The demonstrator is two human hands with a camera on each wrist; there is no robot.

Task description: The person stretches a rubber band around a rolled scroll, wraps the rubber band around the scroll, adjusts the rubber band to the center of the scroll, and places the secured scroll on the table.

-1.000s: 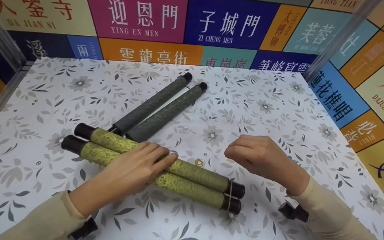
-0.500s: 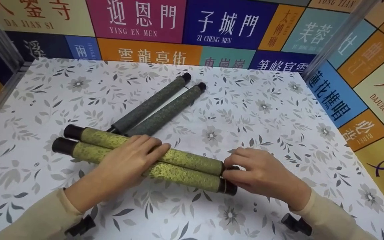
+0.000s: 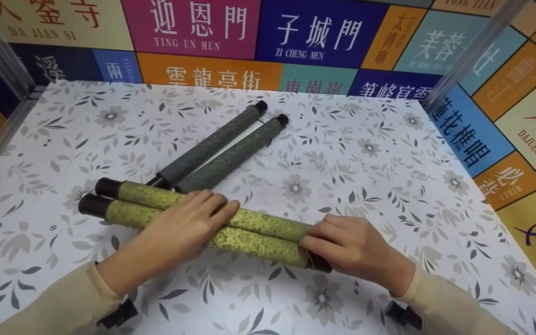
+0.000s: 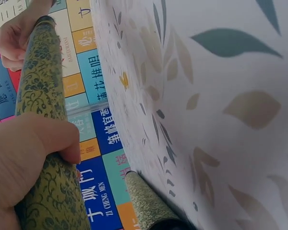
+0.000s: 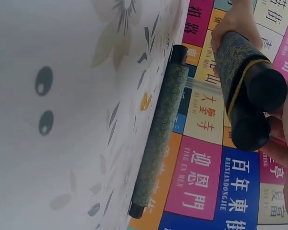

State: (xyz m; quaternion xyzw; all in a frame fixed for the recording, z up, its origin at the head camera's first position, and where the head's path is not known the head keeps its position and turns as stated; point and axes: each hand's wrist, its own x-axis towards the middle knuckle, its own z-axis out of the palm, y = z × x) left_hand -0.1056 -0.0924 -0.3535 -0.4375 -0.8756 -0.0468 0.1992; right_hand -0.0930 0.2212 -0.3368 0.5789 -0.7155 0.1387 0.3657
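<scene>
A yellow-green patterned hanging scroll [image 3: 258,228], rolled up from both ends into two side-by-side rolls with dark end knobs, is held above the table. My left hand [image 3: 175,228] grips it around the middle, thumb and fingers wrapped over the rolls in the left wrist view. At its right end, my right hand [image 3: 351,246] has curled fingers over the rolls beside the knobs. A thin tan rubber band [image 5: 236,91] circles both knobs there, as the right wrist view shows. The right fingertips are partly hidden behind the knobs.
Behind the held scroll, a dark green rolled scroll [image 3: 235,151] lies diagonally on the flower-patterned tablecloth [image 3: 365,116]. A small yellow loop [image 5: 146,102] lies on the cloth near it. Panels with large characters [image 3: 319,32] stand along the back and right sides.
My right hand has come from beside the scroll onto its right end, and its fingers have moved over the knobs. That end has risen slightly; my left hand keeps its grip.
</scene>
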